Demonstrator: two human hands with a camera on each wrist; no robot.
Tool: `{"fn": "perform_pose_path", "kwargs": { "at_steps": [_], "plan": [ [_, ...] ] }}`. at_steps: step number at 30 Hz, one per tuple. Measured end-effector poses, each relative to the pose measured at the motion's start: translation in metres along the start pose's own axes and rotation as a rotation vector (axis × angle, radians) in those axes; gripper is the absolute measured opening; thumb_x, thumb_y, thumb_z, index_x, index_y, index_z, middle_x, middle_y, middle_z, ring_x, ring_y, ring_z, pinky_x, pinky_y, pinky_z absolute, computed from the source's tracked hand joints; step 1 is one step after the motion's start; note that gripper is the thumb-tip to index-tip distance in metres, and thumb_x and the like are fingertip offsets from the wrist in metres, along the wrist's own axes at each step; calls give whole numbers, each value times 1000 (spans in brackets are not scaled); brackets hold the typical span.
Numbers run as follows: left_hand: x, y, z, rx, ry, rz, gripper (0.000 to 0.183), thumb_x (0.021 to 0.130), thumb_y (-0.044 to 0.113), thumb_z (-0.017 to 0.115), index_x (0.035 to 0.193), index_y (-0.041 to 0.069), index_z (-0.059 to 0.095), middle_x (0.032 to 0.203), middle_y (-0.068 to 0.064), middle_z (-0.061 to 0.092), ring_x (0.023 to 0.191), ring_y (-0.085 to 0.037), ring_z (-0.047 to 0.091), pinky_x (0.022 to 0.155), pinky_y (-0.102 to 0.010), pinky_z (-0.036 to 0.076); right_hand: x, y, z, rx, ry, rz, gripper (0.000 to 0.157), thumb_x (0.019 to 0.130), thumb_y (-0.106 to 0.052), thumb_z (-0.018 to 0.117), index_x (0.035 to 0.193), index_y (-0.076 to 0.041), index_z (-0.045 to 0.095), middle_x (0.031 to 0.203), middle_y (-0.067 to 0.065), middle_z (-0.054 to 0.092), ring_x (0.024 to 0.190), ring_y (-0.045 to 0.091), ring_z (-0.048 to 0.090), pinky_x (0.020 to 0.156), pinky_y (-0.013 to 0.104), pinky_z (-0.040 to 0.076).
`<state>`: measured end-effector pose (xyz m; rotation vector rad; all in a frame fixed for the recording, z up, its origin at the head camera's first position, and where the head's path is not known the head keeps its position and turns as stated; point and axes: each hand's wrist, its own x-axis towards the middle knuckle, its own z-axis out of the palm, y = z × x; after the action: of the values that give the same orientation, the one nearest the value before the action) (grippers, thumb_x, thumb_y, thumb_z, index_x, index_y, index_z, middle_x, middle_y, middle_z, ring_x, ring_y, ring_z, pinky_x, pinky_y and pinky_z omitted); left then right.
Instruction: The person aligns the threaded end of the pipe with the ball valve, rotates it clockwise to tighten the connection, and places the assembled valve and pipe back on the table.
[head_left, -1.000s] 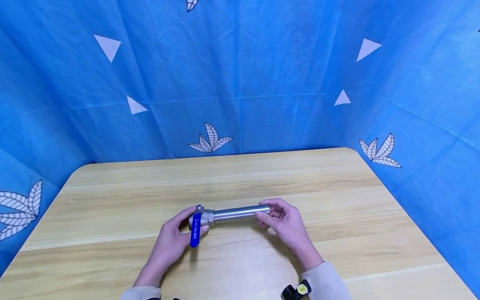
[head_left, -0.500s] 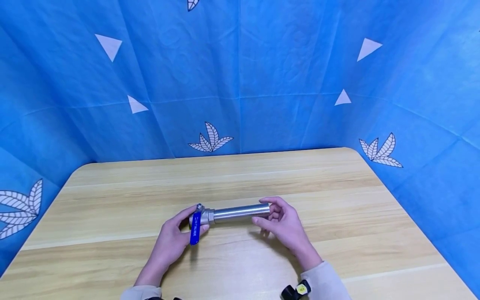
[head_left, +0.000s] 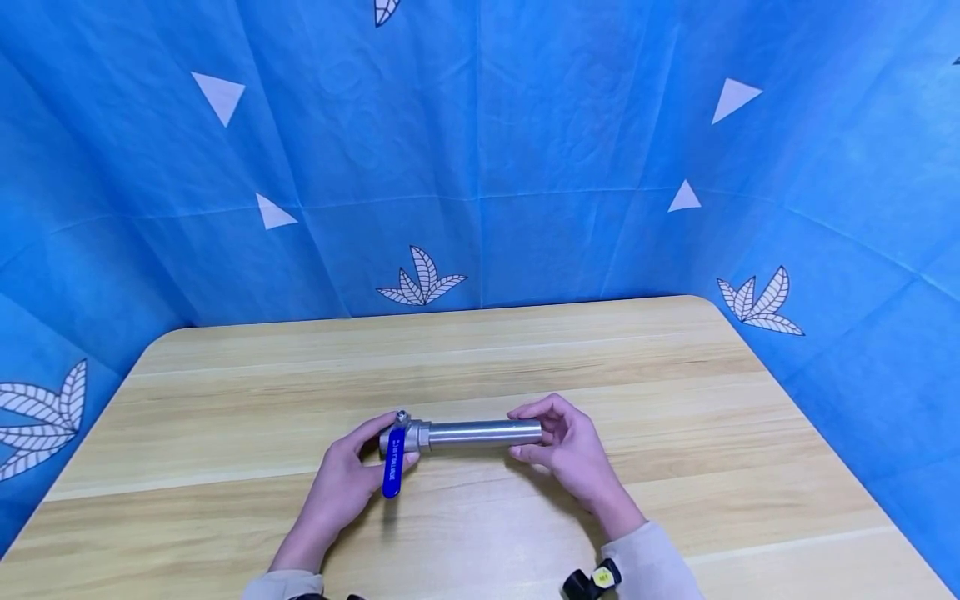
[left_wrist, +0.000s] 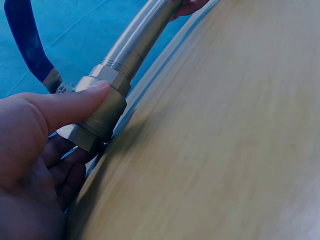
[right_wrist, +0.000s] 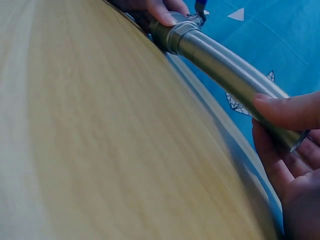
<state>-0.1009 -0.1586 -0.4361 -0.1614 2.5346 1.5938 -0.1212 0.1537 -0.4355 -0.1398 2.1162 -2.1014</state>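
Note:
A metal ball valve [head_left: 412, 436] with a blue lever handle [head_left: 393, 462] is joined to a straight steel pipe [head_left: 483, 432], which extends to the right. My left hand [head_left: 345, 483] grips the valve body, its thumb lying across the near side in the left wrist view. The lever points toward me. Around the pipe's free end, my right hand [head_left: 573, 454] pinches with the thumb [right_wrist: 287, 111] on one side and fingers on the other. Valve and pipe lie roughly level, with a shadow on the table beneath. The threaded joint [left_wrist: 117, 70] shows a few exposed threads.
The wooden table [head_left: 262, 400] extends around both hands, its far corners rounded. A blue cloth [head_left: 525, 125] with white triangles and leaf prints hangs behind and at both sides. A black device with a yellow label [head_left: 603, 577] sits at my right wrist.
My right thumb and fingers loosened, shifted along the pipe's end and closed on it again. The pipe's right end has dropped slightly, so it lies more level. My left hand stays nearly still.

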Motion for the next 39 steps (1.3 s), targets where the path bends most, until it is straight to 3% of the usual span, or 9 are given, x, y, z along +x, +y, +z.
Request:
{"fn": "perform_pose_path", "kwargs": {
  "at_steps": [7,15,23,26,31,39],
  "plan": [
    [2,0,0,-3,2,-8,73,89,35,90,154,22,60,161,-14,57,154,-42,47,129,-59,38,1,-1,1,-59,58,40,49,81,5,87,126,-7,73,126,17,75,107,20,75,96,25,63],
    [2,1,0,-18,3,3,73,88,34,90,154,22,60,160,-13,58,154,-41,48,129,-58,38,1,-1,3,-102,90,94,37,89,-10,87,123,-8,75,110,14,77,92,21,75,84,27,65],
    [0,0,0,-9,7,7,72,89,33,90,153,21,61,160,-14,58,153,-42,48,128,-59,40,1,1,4,-126,84,116,33,93,-19,86,122,-8,74,98,8,78,85,23,76,80,30,65],
    [1,0,0,-12,7,-2,72,89,33,90,153,22,61,161,-13,57,155,-42,47,129,-59,39,1,1,3,-127,66,108,39,90,-17,88,125,-9,73,104,11,77,88,22,75,79,28,64],
    [2,-1,1,-17,10,0,72,89,32,90,154,22,61,160,-12,58,154,-41,48,128,-58,39,1,2,2,-104,2,50,60,81,1,90,135,-10,68,123,17,73,100,22,72,83,24,63],
    [-1,1,1,-15,7,12,72,89,33,90,154,20,60,160,-16,58,152,-44,49,127,-61,40,2,4,2,-98,10,12,47,78,10,88,121,-5,73,124,18,75,103,21,76,88,26,66]
  ]
}}
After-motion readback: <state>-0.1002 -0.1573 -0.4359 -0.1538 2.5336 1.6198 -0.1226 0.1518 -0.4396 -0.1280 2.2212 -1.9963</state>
